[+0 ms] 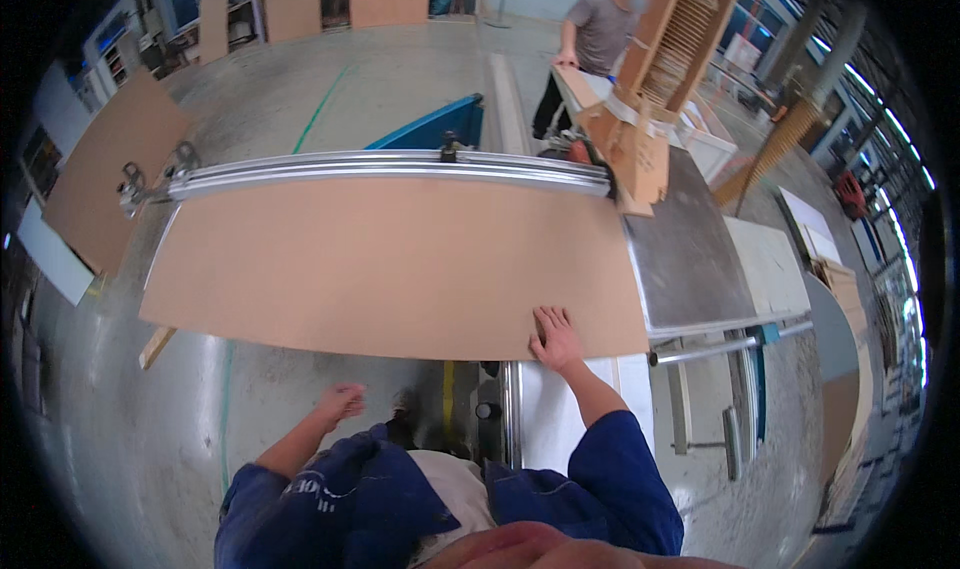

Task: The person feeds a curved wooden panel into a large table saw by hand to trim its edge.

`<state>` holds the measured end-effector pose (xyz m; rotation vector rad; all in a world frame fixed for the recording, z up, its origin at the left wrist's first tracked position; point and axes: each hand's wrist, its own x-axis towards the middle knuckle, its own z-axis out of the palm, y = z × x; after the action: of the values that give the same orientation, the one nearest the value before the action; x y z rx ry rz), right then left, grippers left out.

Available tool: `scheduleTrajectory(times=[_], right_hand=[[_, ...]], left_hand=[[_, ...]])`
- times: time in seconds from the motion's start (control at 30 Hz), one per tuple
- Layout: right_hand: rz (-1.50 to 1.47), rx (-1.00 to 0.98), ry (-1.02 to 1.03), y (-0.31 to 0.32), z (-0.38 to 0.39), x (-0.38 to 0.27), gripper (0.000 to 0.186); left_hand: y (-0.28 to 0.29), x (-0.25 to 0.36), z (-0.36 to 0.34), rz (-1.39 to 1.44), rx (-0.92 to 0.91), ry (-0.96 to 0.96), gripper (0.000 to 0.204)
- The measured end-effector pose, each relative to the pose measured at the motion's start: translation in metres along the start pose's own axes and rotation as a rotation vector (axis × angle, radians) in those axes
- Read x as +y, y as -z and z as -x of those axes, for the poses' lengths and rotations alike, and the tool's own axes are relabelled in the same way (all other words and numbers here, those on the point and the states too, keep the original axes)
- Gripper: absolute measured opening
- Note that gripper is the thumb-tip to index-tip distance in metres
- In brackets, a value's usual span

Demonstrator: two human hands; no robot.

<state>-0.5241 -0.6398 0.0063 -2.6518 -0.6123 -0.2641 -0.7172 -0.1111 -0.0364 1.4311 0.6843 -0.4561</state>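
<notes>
A wide brown board (390,264) lies flat in front of me, its far edge along a silver aluminium fence (390,168). My right hand (556,339) rests palm down on the board's near edge, toward its right end, fingers stretched out. Apart from the board, my left hand (343,401) hangs in the air below its near edge. The left fingers look loosely curled, and I see nothing in them. Right of the board is the dark metal saw table (690,254). A white sliding table surface (575,419) shows under my right forearm.
A person (600,29) in a grey shirt stands beyond the machine, a hand on a panel. A tall wooden and cardboard structure (645,99) rises over the table's far side. At left, a large brown panel (115,174) leans. A metal rail (705,351) juts out at right.
</notes>
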Motion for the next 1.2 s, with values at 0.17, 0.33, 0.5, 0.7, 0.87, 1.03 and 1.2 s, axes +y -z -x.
scheduleTrajectory(times=[0.17,0.33,0.5,0.7,0.87,1.03,1.2], right_hand=[[0.0,0.028,-0.027,-0.007,0.026,-0.006,0.061],[0.094,0.104,-0.217,-0.018,0.063,-0.053,0.062],[0.166,0.131,-0.508,-0.052,0.089,-0.143,0.063],[-0.29,0.393,-0.594,-0.098,0.096,-0.304,0.072],[-0.431,0.25,-0.75,-0.165,0.109,-0.398,0.075],[-0.593,0.02,-0.724,-0.178,0.107,-0.481,0.077],[-0.911,-0.07,-0.785,-0.203,0.089,-0.533,0.087]], left_hand=[[0.101,-0.032,0.036,0.325,0.238,-0.065,0.06],[0.19,-0.044,0.041,0.589,0.417,-0.126,0.097],[0.322,-0.021,0.016,0.825,0.557,-0.319,0.111],[0.461,0.034,-0.019,1.011,0.473,-0.586,0.079],[0.499,0.059,-0.048,1.032,0.246,-0.488,0.063],[0.535,0.059,-0.055,1.012,0.217,-0.501,0.055],[0.597,0.034,-0.05,1.023,0.131,-0.446,0.052]])
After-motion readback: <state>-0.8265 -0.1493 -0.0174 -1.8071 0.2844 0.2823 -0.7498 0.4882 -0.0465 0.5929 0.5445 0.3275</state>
